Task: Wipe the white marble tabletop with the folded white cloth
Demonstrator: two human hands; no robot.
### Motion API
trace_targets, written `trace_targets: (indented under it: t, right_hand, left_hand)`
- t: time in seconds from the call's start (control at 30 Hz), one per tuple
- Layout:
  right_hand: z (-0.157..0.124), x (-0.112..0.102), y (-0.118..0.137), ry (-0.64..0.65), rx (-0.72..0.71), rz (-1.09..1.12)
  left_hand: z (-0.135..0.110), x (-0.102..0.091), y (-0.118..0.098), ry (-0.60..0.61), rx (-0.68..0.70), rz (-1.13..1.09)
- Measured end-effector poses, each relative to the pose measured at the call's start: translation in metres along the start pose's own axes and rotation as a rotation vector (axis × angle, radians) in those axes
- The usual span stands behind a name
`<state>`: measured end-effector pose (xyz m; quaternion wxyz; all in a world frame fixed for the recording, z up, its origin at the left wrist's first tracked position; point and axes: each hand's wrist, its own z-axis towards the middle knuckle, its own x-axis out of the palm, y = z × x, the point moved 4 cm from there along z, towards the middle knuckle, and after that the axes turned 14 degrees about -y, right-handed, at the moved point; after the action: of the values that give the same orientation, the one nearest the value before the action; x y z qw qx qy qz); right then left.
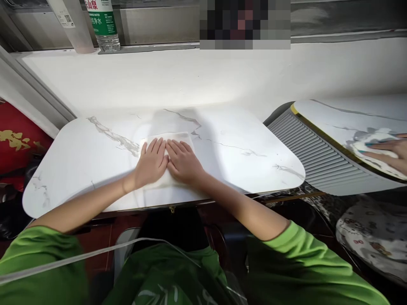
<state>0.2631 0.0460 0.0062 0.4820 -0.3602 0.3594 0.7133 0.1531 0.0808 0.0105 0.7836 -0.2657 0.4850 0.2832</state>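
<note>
A pale, square cloth or sheet (165, 183) lies flat on the white marble-patterned tabletop (235, 127). Whether it is fabric or paper I cannot tell. On its left half rests my left hand (151, 163), palm down with the fingers stretched out. My right hand (184, 161) lies flat on the other half, fingers extended. The two hands touch or nearly touch along their thumbs, and most of the cloth's middle is hidden under them.
On the ledge behind stand a water bottle (104, 29) with a green label and a translucent bottle (74, 31). At right, another person's hand (389, 152) presses a white cloth (365, 144) on a second table (343, 112) with a ribbed side. A white cord (95, 253) crosses my lap.
</note>
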Motion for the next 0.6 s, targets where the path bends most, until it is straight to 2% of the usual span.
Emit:
trace_targets:
  t: [0.17,0.3,0.43,0.6]
  right_hand:
    - [-0.026,-0.01,0.046,-0.038,-0.076,0.053]
    - [-0.031,-0.01,0.068,-0.048,-0.121,0.096]
    - [-0.027,-0.006,0.074,-0.042,-0.146,0.116]
    - [-0.003,0.012,0.061,-0.064,-0.112,0.104]
  left_hand:
    - [-0.053,-0.021,-0.001,-0.077,-0.012,0.018]
    - [-0.077,-0.028,0.007,-0.121,-0.026,0.024]
    - [-0.079,-0.03,0.014,-0.088,-0.051,0.034]
    - [-0.052,-0.024,0.033,-0.005,-0.042,0.041]
